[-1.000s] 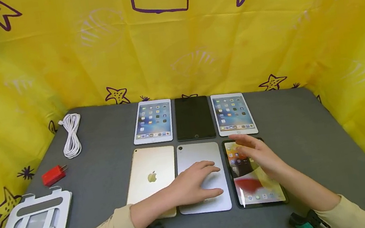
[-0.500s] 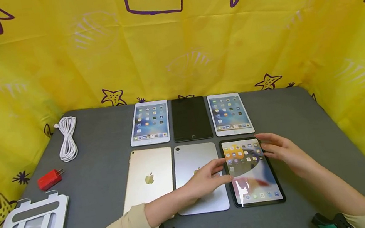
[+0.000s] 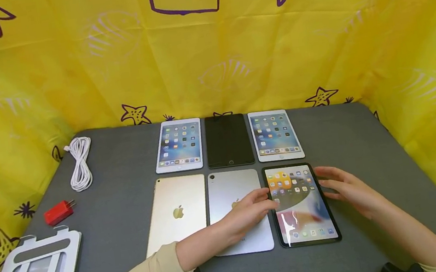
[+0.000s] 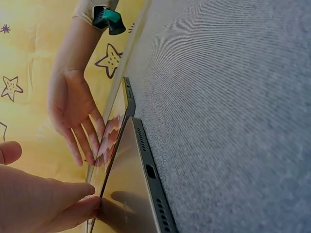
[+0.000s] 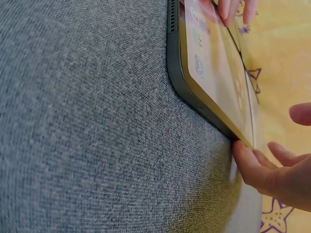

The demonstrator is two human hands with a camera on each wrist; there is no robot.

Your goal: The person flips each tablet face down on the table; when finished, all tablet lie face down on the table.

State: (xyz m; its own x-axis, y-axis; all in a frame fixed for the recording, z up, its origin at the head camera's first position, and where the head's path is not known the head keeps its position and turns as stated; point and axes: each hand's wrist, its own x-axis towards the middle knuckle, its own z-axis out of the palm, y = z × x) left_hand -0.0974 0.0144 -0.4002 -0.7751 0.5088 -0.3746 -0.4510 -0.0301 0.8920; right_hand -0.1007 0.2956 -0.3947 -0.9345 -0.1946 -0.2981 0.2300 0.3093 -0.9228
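Observation:
A black-edged tablet with a lit screen (image 3: 301, 208) lies face up at the front right of two rows. My left hand (image 3: 245, 213) reaches over the silver tablet (image 3: 241, 181), its fingertips right at the lit tablet's left edge. On the opposite side my right hand (image 3: 348, 187) has its fingertips at the right edge; in the right wrist view they meet the side of that tablet (image 5: 214, 73). Fingers of both hands are loosely extended. Left of the silver tablet lies a gold tablet (image 3: 176, 197), back up, partly hidden by the left forearm.
Behind stand two white tablets, left (image 3: 179, 146) and right (image 3: 276, 134), with a dark-screened black tablet (image 3: 228, 141) between them, all flat. At the left are a coiled white cable (image 3: 80, 164), a red charger plug (image 3: 58, 213) and a folded white stand (image 3: 38, 270). Yellow cloth (image 3: 208, 63) borders the grey table.
My right hand has moved from above the lit tablet's screen to its right edge. My left hand has shifted right from the silver tablet's middle to the lit tablet's left edge.

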